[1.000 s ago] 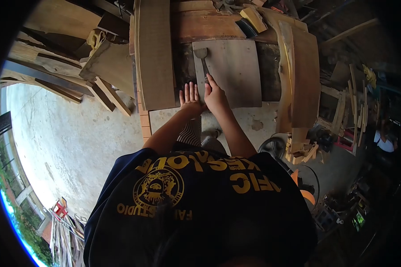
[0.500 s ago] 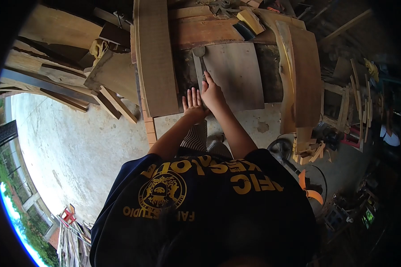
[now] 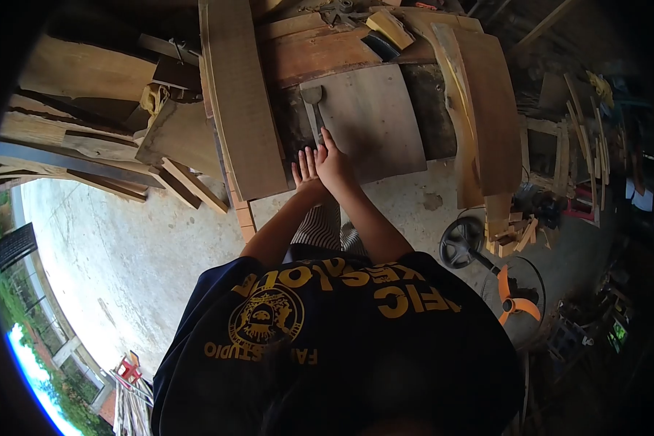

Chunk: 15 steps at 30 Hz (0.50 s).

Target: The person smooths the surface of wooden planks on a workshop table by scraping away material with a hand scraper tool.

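From the head camera, shows a broad-bladed grey metal chisel with a dark handle (image 3: 313, 97) lying on a flat grey-brown wooden panel (image 3: 385, 116), blade toward 12 o'clock, handle running toward 6 o'clock into the right hand (image 3: 333, 166), which closes round it with the forefinger stretched along it. Finds the left hand (image 3: 304, 173) just at 9 o'clock of the right, touching it, laid flat with fingers straight, gripping nothing, at the panel's near corner. Places a long pale-brown wooden plank (image 3: 243, 94) at 9 o'clock of the panel, a curved brown wooden slab (image 3: 487, 109) at 3 o'clock, and an orange-bladed fan (image 3: 514, 301) at 4 o'clock.
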{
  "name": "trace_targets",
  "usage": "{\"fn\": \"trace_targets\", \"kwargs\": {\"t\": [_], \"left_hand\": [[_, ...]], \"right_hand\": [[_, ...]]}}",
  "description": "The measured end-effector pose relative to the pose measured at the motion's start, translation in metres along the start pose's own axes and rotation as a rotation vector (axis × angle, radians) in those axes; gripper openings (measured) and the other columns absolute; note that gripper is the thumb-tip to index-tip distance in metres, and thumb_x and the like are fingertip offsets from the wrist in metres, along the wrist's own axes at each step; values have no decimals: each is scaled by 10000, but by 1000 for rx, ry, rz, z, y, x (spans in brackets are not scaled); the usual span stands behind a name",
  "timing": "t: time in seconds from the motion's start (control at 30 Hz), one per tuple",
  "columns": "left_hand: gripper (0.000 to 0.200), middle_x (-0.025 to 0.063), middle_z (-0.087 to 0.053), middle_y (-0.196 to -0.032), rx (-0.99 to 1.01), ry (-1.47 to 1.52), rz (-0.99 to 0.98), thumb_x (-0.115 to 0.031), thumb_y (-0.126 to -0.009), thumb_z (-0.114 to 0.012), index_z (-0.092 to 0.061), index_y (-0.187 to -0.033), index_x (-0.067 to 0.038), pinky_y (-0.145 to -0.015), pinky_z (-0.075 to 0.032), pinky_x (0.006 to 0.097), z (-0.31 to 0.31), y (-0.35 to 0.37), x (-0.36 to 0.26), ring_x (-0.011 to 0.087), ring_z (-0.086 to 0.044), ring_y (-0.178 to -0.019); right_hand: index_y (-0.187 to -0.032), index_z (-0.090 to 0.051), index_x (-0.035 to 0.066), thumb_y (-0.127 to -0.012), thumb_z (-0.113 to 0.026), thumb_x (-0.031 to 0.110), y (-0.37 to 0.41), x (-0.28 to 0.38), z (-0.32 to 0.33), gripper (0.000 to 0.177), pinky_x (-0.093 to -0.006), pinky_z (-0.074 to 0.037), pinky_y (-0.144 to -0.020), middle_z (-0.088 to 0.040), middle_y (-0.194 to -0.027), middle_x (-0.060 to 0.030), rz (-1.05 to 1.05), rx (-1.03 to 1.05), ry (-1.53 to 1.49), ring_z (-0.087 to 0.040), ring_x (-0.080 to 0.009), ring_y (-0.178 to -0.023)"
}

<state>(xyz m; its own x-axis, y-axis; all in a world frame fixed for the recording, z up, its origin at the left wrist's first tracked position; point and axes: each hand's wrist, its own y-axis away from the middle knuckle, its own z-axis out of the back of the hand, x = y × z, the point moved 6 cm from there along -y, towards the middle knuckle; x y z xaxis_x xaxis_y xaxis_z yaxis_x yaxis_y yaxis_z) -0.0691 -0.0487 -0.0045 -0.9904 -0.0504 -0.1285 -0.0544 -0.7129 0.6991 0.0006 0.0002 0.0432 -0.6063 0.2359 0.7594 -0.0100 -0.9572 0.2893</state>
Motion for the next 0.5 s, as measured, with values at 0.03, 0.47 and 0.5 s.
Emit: {"fn": "trace_targets", "kwargs": {"t": [0.03,0.47,0.5], "left_hand": [[976,156,205,-1543,-31,-28,0,-616,-875,-405,183,-1473,-117,-1093,99,577,-4,-4,2,345,230,-1406],[981,139,219,-1542,-58,-15,64,-647,-878,-387,176,-1475,-110,-1107,83,551,-11,-7,8,332,222,-1411],[978,128,220,-1544,-99,-26,51,-647,-877,-390,172,-1477,-117,-1107,81,551,-10,-9,6,333,219,-1412]], "right_hand": [[-1406,-381,237,-948,-438,316,0,0,-2,468,-492,-517,-783,-662,-955,-236,-11,3,7,-639,-417,-893],[-1416,-357,291,-946,-432,331,-4,3,15,477,-493,-516,-770,-661,-959,-223,-73,122,123,-637,-421,-878],[-1427,-334,294,-947,-433,325,-3,4,11,491,-496,-511,-783,-661,-957,-225,-102,135,117,-639,-417,-879]]}}
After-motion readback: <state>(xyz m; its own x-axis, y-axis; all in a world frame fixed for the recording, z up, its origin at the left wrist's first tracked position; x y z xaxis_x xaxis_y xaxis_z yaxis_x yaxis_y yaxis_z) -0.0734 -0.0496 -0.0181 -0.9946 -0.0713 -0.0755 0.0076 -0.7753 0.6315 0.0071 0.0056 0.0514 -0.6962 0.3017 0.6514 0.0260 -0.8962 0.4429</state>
